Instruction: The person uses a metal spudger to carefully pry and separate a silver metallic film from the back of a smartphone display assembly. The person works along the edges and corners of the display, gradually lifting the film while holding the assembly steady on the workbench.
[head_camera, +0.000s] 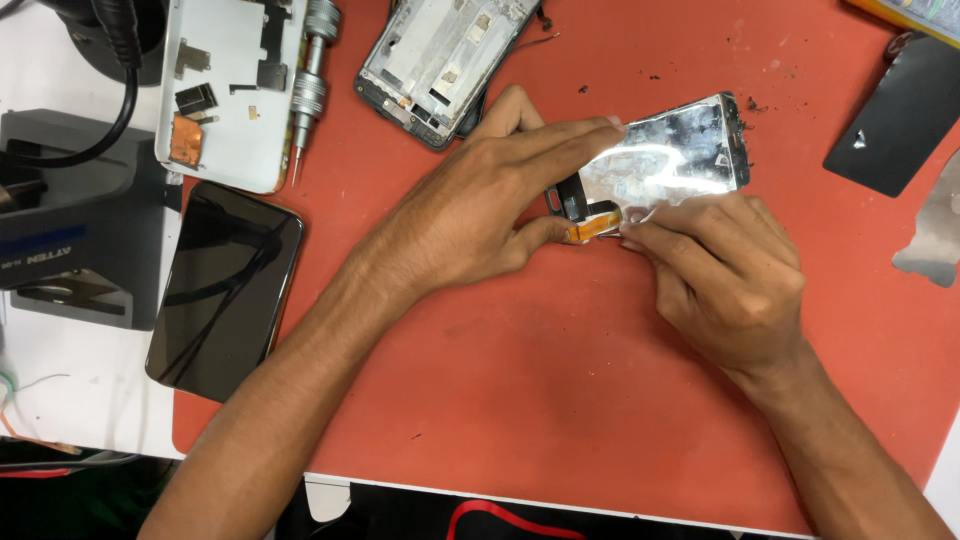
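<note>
Pinching the orange ribbon cable (590, 227) at the screen panel's (665, 155) lower corner, the right hand (725, 285) should probably peel slowly while the left hand (480, 205) presses the shiny panel flat on the red mat (560, 380).

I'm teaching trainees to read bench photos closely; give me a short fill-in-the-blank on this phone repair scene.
1. Both hands work on a shiny phone screen panel lying on a ____ mat.
2. The left hand pinches an ____ flex ribbon at the panel's end.
3. The dark intact phone lies to the ____ of the left forearm.

Missing words: red; orange; left
</note>
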